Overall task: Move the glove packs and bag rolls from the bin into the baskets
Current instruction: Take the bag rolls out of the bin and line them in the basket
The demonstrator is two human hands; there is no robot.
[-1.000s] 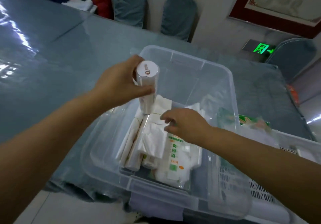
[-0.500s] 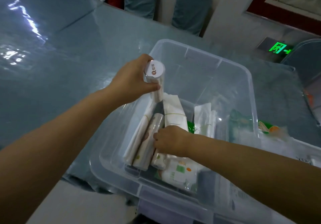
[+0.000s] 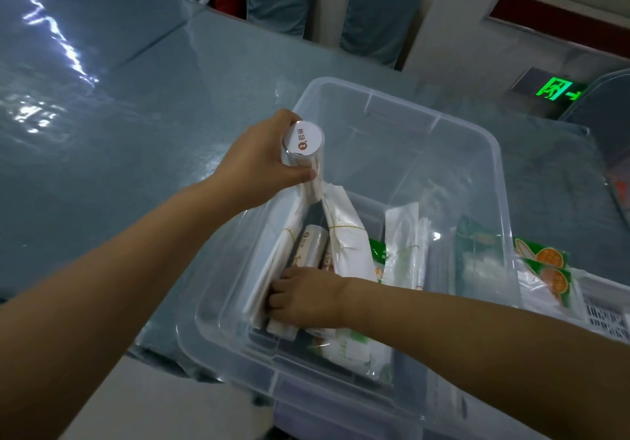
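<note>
1. Over the bin's (image 3: 402, 112) left edge, at about ten o'clock from its middle, my left hand (image 3: 262, 163) grips a bag roll (image 3: 304, 146) upright, fingers and thumb curled round it just under its round labelled cap.
2. Down inside the clear bin, at about seven o'clock, my right hand (image 3: 306, 294) reaches among the packed goods; the fingers curl round the near end of a second bag roll (image 3: 312, 245) that lies along the floor of the bin.
3. White banded bundles (image 3: 347, 245) lean on either side of that roll, touching it.
4. At three o'clock of my right hand, a flat white pack (image 3: 405, 245) stands on edge, and a green-printed pack (image 3: 376, 252) shows between it and the bundles.
5. Under my right wrist lies a glove pack (image 3: 351, 347) with green print, flat on the bottom.
6. Beyond the bin's right wall, at three o'clock, a white slotted basket (image 3: 606, 316) holds packs with orange print (image 3: 549, 269).
7. Bin and basket both rest on the grey-blue table (image 3: 119, 132).
</note>
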